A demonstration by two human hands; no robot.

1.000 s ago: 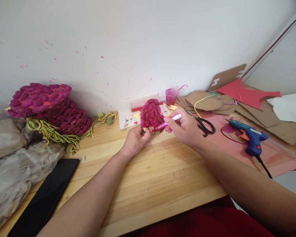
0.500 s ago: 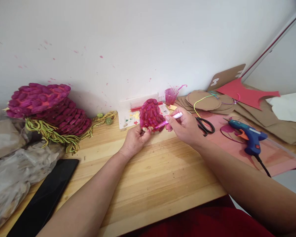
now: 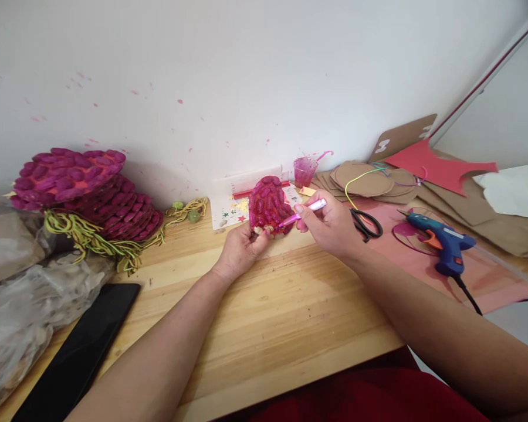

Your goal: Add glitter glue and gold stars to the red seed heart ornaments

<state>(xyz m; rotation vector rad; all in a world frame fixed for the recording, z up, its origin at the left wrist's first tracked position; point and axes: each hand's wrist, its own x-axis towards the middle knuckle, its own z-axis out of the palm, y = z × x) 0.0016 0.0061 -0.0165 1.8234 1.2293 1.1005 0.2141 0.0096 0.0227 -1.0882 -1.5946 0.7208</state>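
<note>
My left hand (image 3: 240,253) pinches the lower left edge of a disc (image 3: 268,198) covered in peanut-shaped pieces. Most of these are wet magenta; those along the lower edge are still pale. In my right hand (image 3: 330,225) is a slim paintbrush (image 3: 315,205) with a white and pink handle, gripped like a pen. Its pink end touches the lower part of the disc, where the tip is hard to make out. Behind the disc lies a white sheet (image 3: 220,210) with coloured stars.
A paint-stained cup (image 3: 305,171) stands by the wall. At left are stacked magenta discs (image 3: 70,170), yarn (image 3: 92,237), a plastic bag (image 3: 22,316) and a black flat object (image 3: 77,351). Scissors (image 3: 369,225), cardboard circles (image 3: 363,180) and a blue glue gun (image 3: 451,243) lie right.
The brush end has shifted slightly along the disc's lower part, to the right. Both hands keep their grips, and the disc stays almost in place.
</note>
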